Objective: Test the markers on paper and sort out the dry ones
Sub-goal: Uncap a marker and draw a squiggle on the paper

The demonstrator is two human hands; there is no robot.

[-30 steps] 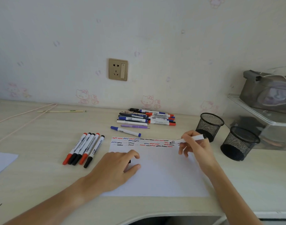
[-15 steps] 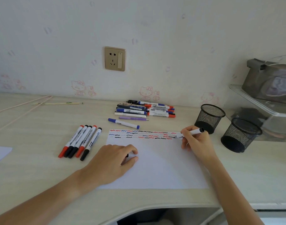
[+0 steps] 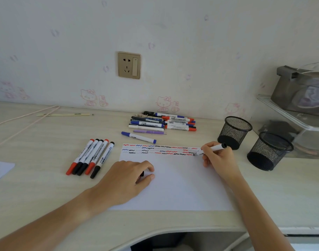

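Testing step in hand: the right hand (image 3: pixel 218 156) pinches a black marker (image 3: pixel 210 149) in a writing grip, fingers curled round the barrel, tip down on the paper (image 3: pixel 173 187) at the far right end of the lowest row of squiggles (image 3: pixel 160 149), near the sheet's top right corner. The left hand (image 3: pixel 126 180) rests on the sheet's left part, fingers loosely curled; a small black thing (image 3: pixel 142 173) shows under the fingers (prob the cap, can't say for sure, nor whether it is truly gripped). Five capped markers (image 3: pixel 90 156) lie side by side on the bench (image 3: pixel 37 142) left of the paper, one blue-capped marker (image 3: pixel 138 137) just beyond the sheet's top edge, and a pile of pens (image 3: pixel 162 122) sits behind it by the wall. Two mesh cups (image 3: pixel 234 132) stand to the right, seemingly w/ nothing in them. Next move, I'd judge: read whether the stroke leaves ink, cap the marker, then drop it w/ the right group – needs both hands to meet for capping
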